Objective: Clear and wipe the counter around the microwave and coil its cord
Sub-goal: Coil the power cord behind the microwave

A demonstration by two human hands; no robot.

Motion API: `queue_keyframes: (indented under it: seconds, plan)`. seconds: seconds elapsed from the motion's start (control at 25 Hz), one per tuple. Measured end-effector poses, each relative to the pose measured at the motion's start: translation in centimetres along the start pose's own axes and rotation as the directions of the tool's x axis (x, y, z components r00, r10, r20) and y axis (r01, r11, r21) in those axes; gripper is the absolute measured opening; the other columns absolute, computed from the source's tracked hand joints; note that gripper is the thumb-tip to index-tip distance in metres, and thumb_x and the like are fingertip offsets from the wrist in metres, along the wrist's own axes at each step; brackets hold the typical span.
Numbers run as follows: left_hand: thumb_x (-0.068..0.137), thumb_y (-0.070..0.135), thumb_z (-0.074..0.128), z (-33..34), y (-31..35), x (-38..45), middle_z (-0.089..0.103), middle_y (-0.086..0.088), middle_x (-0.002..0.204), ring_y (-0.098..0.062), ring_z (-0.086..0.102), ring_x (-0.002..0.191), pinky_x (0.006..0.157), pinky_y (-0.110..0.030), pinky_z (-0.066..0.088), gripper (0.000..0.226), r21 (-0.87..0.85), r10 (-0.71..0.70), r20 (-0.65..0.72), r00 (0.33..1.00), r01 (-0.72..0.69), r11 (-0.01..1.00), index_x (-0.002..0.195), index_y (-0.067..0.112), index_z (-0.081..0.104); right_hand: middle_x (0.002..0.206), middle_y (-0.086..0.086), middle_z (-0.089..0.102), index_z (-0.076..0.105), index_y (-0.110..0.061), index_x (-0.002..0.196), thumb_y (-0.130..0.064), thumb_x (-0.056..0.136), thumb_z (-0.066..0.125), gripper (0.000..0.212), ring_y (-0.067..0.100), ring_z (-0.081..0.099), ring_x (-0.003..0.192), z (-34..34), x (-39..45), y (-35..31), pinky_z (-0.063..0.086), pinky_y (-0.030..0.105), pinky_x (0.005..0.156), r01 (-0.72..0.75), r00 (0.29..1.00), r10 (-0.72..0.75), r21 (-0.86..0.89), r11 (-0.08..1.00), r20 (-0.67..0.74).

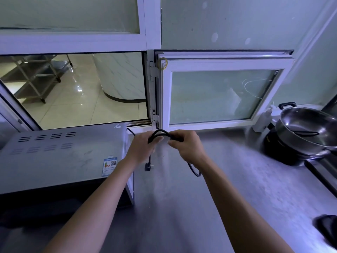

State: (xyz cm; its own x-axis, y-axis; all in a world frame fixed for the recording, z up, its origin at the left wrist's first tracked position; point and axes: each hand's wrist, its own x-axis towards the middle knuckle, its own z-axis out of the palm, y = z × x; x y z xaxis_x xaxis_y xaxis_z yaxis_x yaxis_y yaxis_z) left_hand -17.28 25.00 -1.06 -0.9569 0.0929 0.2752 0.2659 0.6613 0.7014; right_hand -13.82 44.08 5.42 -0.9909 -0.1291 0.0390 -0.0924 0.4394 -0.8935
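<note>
A grey microwave (60, 157) stands at the left of the steel counter (228, 179). Its black cord (160, 133) runs out from behind its back right corner and arches between my two hands. My left hand (143, 147) grips the cord beside the microwave, and the black plug (147, 166) dangles below it. My right hand (186, 143) pinches the other side of the loop, with a length of cord hanging beneath the wrist.
A steel wok (308, 128) sits on a black burner at the far right, with a white bottle (263, 119) behind it. A dark cloth (326, 229) lies at the right front edge. An open window leaf (218, 95) stands behind the counter.
</note>
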Motion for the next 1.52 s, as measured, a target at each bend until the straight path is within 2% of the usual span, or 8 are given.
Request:
queue_keyframes:
  seconds: [0.24,0.44,0.6,0.8,1.0,1.24,1.36,1.52]
  plan:
    - [0.097,0.042,0.056,0.4,-1.6,-0.8,0.062,-0.002,0.07,-0.009,0.053,0.057,0.057,-0.025,0.039,0.029,-0.105,-0.053,0.038,0.998,0.056,0.993,0.077,0.022,0.058,0.083,-0.018,0.074,0.071,-0.057,0.077,-0.013,0.086,0.07,0.045,-0.002,0.063,0.072,-1.8,1.1,0.0,0.046,0.01,0.066,0.136,0.976,-0.114,0.109,0.985,-0.185]
    - [0.104,0.037,0.042,0.4,-1.5,-0.8,0.059,0.003,0.068,-0.003,0.048,0.056,0.057,-0.023,0.036,0.034,-0.1,-0.088,0.059,0.994,0.093,0.991,0.074,0.024,0.052,0.09,-0.015,0.075,0.076,-0.042,0.097,-0.01,0.089,0.067,0.034,-0.001,0.063,0.079,0.8,1.5,1.2,0.046,0.011,0.07,0.146,0.958,-0.071,0.261,0.954,-0.277]
    - [0.105,0.038,0.038,0.6,-2.5,-0.9,0.066,0.0,0.075,-0.003,0.055,0.059,0.061,-0.016,0.04,0.042,-0.145,-0.215,0.063,0.975,0.222,0.964,0.078,0.015,0.059,0.096,-0.015,0.076,0.076,-0.041,0.106,-0.016,0.09,0.069,0.03,0.0,0.066,0.078,3.7,2.0,1.9,0.052,0.013,0.069,0.122,0.983,-0.069,0.324,0.938,-0.172]
    - [0.105,0.032,0.042,0.4,-3.1,-0.8,0.073,0.006,0.091,-0.009,0.067,0.091,0.079,-0.022,0.049,0.03,-0.284,-0.213,0.055,0.976,0.219,0.933,0.09,0.019,0.064,0.058,0.001,0.055,0.077,-0.028,0.083,-0.025,0.086,0.074,0.006,0.015,0.044,0.065,4.0,3.7,3.3,0.034,0.018,0.056,0.097,0.975,-0.102,-0.035,0.995,-0.197]
    - [0.103,0.041,0.044,0.7,-3.0,0.2,0.071,0.021,0.098,-0.006,0.06,0.078,0.069,-0.009,0.045,0.029,-0.299,-0.193,0.053,0.98,0.2,0.933,0.105,0.026,0.069,0.053,0.004,0.032,0.055,-0.004,0.065,-0.027,0.087,0.07,0.035,0.017,0.024,0.058,3.3,6.0,4.0,0.022,0.035,0.053,0.036,0.984,-0.078,-0.255,0.966,-0.158]
    - [0.103,0.043,0.044,1.9,-3.2,1.0,0.071,0.013,0.111,-0.016,0.068,0.091,0.079,-0.028,0.052,0.032,-0.347,-0.214,0.049,0.976,0.218,0.912,0.113,0.024,0.067,0.062,0.008,0.065,0.069,-0.016,0.068,-0.021,0.086,0.07,0.019,0.026,0.059,0.059,4.7,6.6,3.8,0.047,0.035,0.056,-0.045,0.984,0.055,0.063,0.997,-0.169]
    - [0.105,0.042,0.039,2.4,-3.2,0.9,0.071,0.016,0.103,-0.007,0.067,0.083,0.081,-0.035,0.055,0.03,-0.315,-0.178,0.049,0.983,0.185,0.931,0.122,0.033,0.061,0.064,0.005,0.068,0.072,-0.02,0.07,-0.021,0.086,0.07,0.017,0.026,0.066,0.067,5.6,7.1,3.3,0.053,0.034,0.064,-0.049,0.972,0.088,0.18,0.982,-0.218]
    - [0.105,0.05,0.026,2.3,-3.3,0.4,0.065,0.024,0.088,0.005,0.058,0.077,0.069,-0.021,0.047,0.038,-0.165,-0.05,0.116,0.992,0.069,0.984,0.142,0.062,0.028,0.064,0.002,0.071,0.074,-0.018,0.073,-0.025,0.086,0.072,0.015,0.022,0.07,0.066,6.0,7.7,3.1,0.058,0.035,0.071,-0.072,0.96,0.136,0.255,0.964,-0.244]
